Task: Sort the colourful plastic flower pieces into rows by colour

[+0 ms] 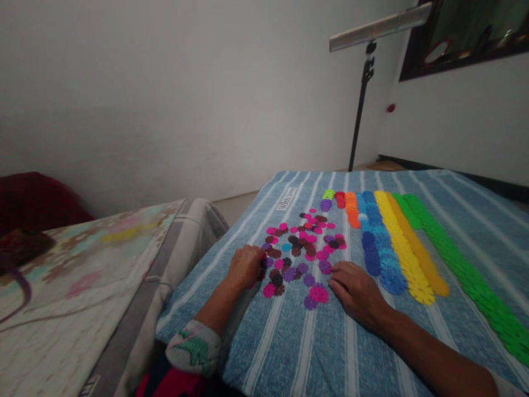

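Observation:
A loose pile of notched plastic discs (303, 238), pink, purple, brown and black with a blue one among them, lies spread on the striped blue cloth (285, 353). My left hand (246, 266) rests at the pile's left edge, fingers curled down over discs there; the fingertips are partly hidden. On the other side, my right hand (355, 288) lies with fingers bent and together, close beside a purple disc (325, 267). Whether either hand pinches a disc is hard to see. Nearer me, a pink disc (319, 294) partly covers a purple one (309, 302).
Overlapping discs lie in rows by colour to the right: orange (352, 208), blue (390, 264), yellow (403, 248) and green (471, 275). A "With love" label (286, 199) marks the cloth. At left is another covered surface (103, 275); behind stands a lamp pole (359, 116).

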`<state>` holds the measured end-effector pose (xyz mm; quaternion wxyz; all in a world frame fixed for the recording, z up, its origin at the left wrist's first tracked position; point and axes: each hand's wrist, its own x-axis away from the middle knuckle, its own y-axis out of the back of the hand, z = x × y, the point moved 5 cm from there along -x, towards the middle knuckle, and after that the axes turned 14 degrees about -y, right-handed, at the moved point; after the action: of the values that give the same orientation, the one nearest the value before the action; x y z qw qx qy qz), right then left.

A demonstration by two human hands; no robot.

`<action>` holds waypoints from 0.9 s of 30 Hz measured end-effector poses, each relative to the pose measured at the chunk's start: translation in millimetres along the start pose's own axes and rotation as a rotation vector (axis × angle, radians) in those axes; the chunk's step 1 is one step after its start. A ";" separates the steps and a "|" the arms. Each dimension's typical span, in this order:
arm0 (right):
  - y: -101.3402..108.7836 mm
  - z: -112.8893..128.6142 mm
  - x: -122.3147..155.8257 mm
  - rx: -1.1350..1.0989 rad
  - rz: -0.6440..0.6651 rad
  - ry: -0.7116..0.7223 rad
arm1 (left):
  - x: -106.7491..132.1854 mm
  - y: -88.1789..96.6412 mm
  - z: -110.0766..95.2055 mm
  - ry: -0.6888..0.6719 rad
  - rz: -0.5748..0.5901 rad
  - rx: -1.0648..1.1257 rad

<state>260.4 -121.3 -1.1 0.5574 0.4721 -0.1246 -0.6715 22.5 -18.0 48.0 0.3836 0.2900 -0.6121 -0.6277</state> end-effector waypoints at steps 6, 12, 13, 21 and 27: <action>-2.3 -2.1 0.5 0.003 0.020 -0.011 | 1.3 0.6 -2.5 -0.009 -0.012 0.003; -2.4 -2.2 0.4 -0.003 0.010 -0.005 | 0.7 -3.1 -3.2 -0.062 -0.086 0.081; -2.3 -2.0 0.4 -0.002 0.009 -0.003 | 0.3 -4.4 -3.7 -0.062 -0.073 0.066; -0.2 0.0 0.2 0.008 0.001 0.001 | -3.1 -11.4 -12.9 -0.111 -0.050 0.055; -0.2 -0.1 0.1 0.016 -0.001 0.006 | -0.3 -10.4 -6.9 -0.118 -0.087 0.095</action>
<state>260.3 -121.3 -1.3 0.5538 0.4785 -0.1279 -0.6693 27.1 -22.0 37.1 0.3053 0.2968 -0.6496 -0.6298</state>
